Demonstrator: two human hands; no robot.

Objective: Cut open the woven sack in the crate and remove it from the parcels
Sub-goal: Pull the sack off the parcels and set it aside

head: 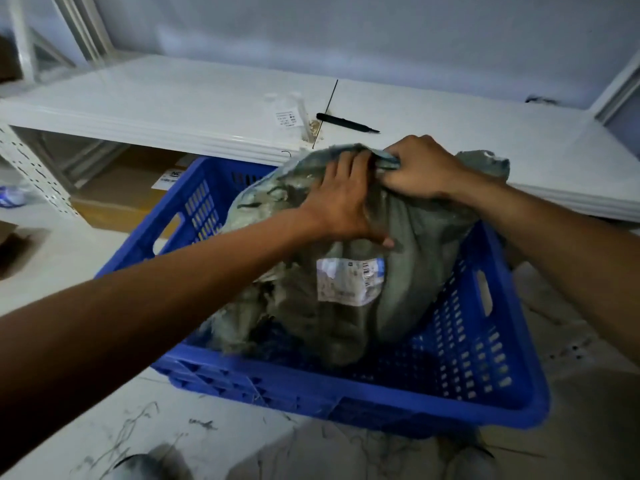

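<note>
A grey-green woven sack (415,244) bulges out of a blue plastic crate (346,396) on the floor. A white shipping label (349,280) is stuck on its front. My left hand (341,199) lies flat on the sack's upper part, fingers spread and pressing the fabric. My right hand (420,168) is clenched on a bunched fold at the top of the sack. The sack's lower left edge is frayed. The parcels inside are hidden by the fabric.
A low white shelf (173,109) stands right behind the crate, with a black cutter (346,123) and a small clear packet (287,116) on it. A cardboard box (128,188) sits under the shelf. Loose threads litter the floor near my feet.
</note>
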